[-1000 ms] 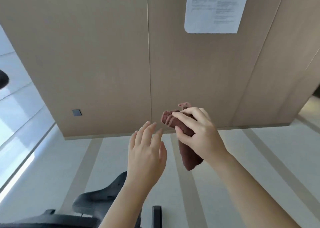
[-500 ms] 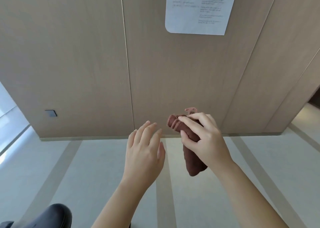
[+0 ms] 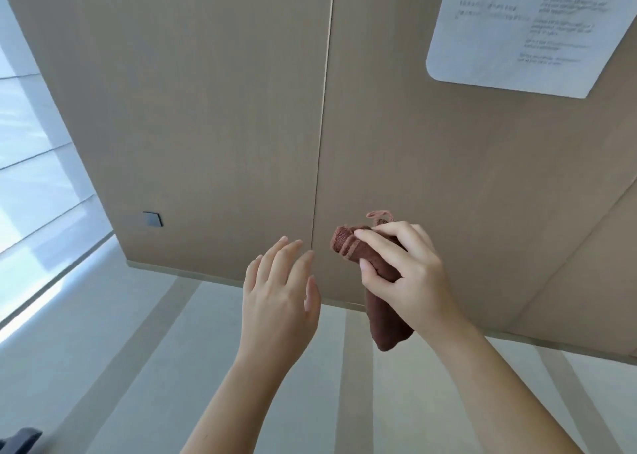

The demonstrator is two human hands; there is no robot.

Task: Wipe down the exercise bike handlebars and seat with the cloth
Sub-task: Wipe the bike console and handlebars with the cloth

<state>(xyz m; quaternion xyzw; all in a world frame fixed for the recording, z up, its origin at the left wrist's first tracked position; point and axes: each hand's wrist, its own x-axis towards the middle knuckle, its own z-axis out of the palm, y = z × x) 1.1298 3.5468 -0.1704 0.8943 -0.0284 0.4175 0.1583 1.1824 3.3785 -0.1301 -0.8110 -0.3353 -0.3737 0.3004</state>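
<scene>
Head view. I see both hands raised in front of a tan panelled wall (image 3: 224, 108), above a pale striped floor (image 3: 144, 367). My right hand (image 3: 410, 274) grips the cloth (image 3: 386, 319), a brown bunched roll; the thumb and fingers wrap its upper part, the folded top edge sticks out to the left past the fingertips, and the lower end hangs free below the palm. A small loop of the cloth shows just above the knuckles. My left hand (image 3: 279, 298) is empty, held wide with the fingers spread and slightly curved, back toward the camera. It sits just left of the cloth and apart from it; a narrow gap separates its fingertips from the cloth's top edge. Both forearms run down to the near edge of the picture.

On the wall, a vertical seam (image 3: 324, 108) runs down between the two hands. A white sheet (image 3: 517, 29) with blurred print that I cannot read hangs at upper right. A small dark square plate (image 3: 152, 219) is set low on the wall at left. A bright window (image 3: 31, 150) with horizontal lines fills the far left. A dark object (image 3: 19, 441) shows at the near left corner; I cannot tell what it is.
</scene>
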